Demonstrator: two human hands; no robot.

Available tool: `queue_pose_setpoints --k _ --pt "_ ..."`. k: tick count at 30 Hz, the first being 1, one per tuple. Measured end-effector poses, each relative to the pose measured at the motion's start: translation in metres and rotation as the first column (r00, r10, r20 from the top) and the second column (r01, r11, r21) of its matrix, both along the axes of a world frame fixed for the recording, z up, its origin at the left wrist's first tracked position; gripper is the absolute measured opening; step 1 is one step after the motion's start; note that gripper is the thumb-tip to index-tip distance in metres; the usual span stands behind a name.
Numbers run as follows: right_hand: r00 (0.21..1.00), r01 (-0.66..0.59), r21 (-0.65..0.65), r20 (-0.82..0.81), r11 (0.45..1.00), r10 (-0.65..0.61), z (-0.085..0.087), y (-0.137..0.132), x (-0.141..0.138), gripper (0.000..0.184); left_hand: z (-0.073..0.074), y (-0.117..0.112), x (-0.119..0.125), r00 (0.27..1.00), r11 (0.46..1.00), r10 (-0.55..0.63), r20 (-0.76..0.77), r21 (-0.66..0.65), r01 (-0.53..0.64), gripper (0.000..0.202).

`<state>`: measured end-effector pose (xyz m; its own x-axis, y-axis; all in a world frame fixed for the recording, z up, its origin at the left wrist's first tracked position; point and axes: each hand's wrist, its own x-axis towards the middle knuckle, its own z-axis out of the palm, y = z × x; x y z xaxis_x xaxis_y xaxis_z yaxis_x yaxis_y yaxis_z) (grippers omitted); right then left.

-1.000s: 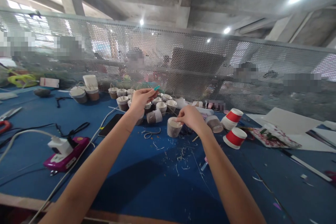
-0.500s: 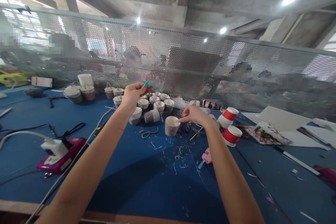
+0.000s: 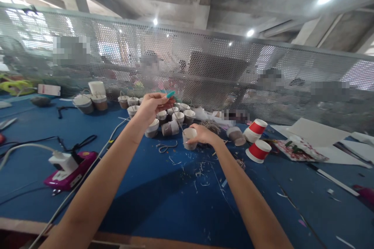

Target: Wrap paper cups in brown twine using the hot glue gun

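A small whitish-grey cup (image 3: 188,146) stands upright on the blue tabletop. My right hand (image 3: 201,134) is closed around its rim from the right, with part of the hand over the mouth. Behind and to the left, my left hand (image 3: 156,105) is raised in a pinch, and a small teal piece (image 3: 170,94) shows at the thumb tip. A thin cord (image 3: 179,118) appears to run from those fingers down to the cup. Several small cups with looped handles (image 3: 178,116) stand behind, and one cup (image 3: 170,128) lies on its side.
Red-and-white paper cups (image 3: 258,151) and a brownish cup (image 3: 236,136) are at right. Fibre scraps (image 3: 200,171) and a loose cord (image 3: 167,146) lie in front. A purple power strip (image 3: 70,177) with cables sits at left. A perforated metal screen (image 3: 216,85) closes the back.
My right hand has moved left onto the cup and closed around its rim. My left hand has shifted slightly right. The brownish cup at right has come into view.
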<state>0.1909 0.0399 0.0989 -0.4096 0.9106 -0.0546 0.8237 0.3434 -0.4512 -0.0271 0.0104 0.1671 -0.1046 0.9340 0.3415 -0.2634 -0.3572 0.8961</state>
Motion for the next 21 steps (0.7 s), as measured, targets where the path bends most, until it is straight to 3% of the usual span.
queue_pose_setpoints --k 6,11,14,17,21 --pt "0.984 0.128 0.113 -0.141 0.985 -0.112 -0.018 0.007 -0.004 0.075 0.014 -0.008 -0.009 0.985 0.999 -0.026 0.170 0.037 0.020 0.016" --pt "0.931 0.272 0.163 -0.294 0.948 -0.217 -0.045 0.015 -0.014 0.094 0.011 -0.009 -0.010 0.997 0.999 -0.035 0.066 0.034 0.033 0.021" --pt "0.907 0.270 0.165 -0.375 0.949 -0.193 -0.056 0.021 -0.013 0.100 0.002 -0.001 -0.004 0.999 0.999 -0.040 0.007 -0.015 0.041 0.024" --pt "0.918 0.217 0.163 -0.369 0.963 -0.144 -0.054 0.023 -0.011 0.105 -0.006 0.006 0.001 0.997 0.996 -0.080 0.010 -0.050 0.080 0.021" --pt "0.963 0.173 0.044 -0.218 0.984 -0.159 -0.036 0.017 -0.006 0.119 -0.006 0.006 0.003 0.991 0.990 -0.137 -0.007 -0.048 0.136 0.017"
